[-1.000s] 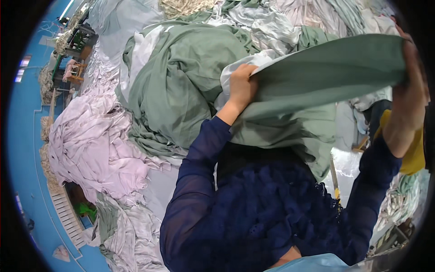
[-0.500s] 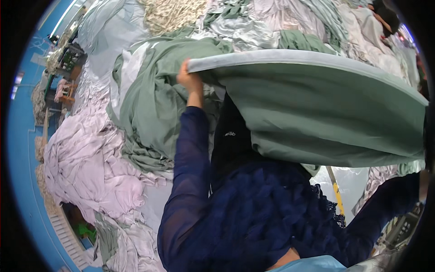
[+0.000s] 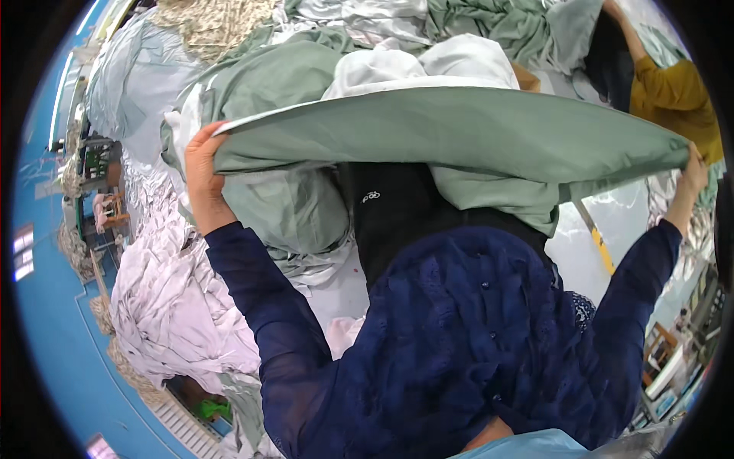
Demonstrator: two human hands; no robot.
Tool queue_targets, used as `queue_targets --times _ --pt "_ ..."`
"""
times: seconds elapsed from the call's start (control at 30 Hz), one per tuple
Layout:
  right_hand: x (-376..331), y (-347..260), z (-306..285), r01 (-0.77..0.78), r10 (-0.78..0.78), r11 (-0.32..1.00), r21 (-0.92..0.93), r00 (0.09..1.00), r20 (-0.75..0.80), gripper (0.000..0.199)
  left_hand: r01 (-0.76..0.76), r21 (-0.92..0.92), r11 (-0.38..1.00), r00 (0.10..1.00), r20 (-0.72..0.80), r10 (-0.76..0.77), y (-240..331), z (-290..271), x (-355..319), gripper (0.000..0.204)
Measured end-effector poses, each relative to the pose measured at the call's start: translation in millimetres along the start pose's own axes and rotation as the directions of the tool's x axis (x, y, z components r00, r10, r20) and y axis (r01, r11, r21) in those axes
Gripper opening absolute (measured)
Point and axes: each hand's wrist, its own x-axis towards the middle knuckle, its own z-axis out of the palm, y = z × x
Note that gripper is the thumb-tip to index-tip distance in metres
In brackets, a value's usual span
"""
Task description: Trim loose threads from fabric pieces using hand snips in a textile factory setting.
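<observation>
A large sage-green sheet point(image 3: 459, 138) is stretched out flat in front of me, held up between both hands. My left hand point(image 3: 200, 172) grips its left corner, arm raised in a dark blue sleeve. My right hand point(image 3: 694, 170) pinches the far right corner, arm stretched out wide. The sheet hangs over my dark blue top and hides part of the pile behind it.
Heaps of laundry lie all around: green sheets point(image 3: 283, 76), white linen point(image 3: 428, 61), pale lilac sheets point(image 3: 176, 298) at the left, a patterned cloth point(image 3: 214, 23) at the top. Another person in a mustard sleeve point(image 3: 673, 92) works at the upper right. A blue floor point(image 3: 53, 321) lies on the left.
My arms have spread wider apart. The green sheet, bunched between my hands a second ago, is now pulled out taut and flat. My left hand moved left and my right hand out right.
</observation>
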Motion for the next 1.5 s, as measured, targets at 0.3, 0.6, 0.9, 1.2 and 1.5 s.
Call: queue_targets --times 0.3,0.6,0.9,1.2,1.5 --pt "6 47 3 -0.077 0.038 0.977 0.200 0.981 0.188 0.027 0.157 0.050 0.986 0.985 -0.082 -0.153 -146 42 58 0.020" --pt "-73 138 -8 -0.341 0.338 0.932 0.126 0.940 0.048 0.019 -0.230 0.467 0.854 0.925 -0.168 0.342 -195 75 -9 0.009" --pt "-170 101 61 -0.076 0.079 0.997 -0.020 0.974 0.210 0.026 -0.185 0.279 0.942 0.914 -0.303 0.269 -220 73 -17 0.006" --pt "-412 -157 168 0.690 -0.624 0.642 0.334 0.216 0.751 0.039 -0.210 0.452 0.867 0.884 -0.290 0.366 -207 81 -21 0.007" --pt "-364 -142 174 0.676 -0.677 0.638 0.370 0.262 0.688 0.036 -0.265 0.671 0.692 0.911 -0.061 0.408 -193 89 -37 0.017"
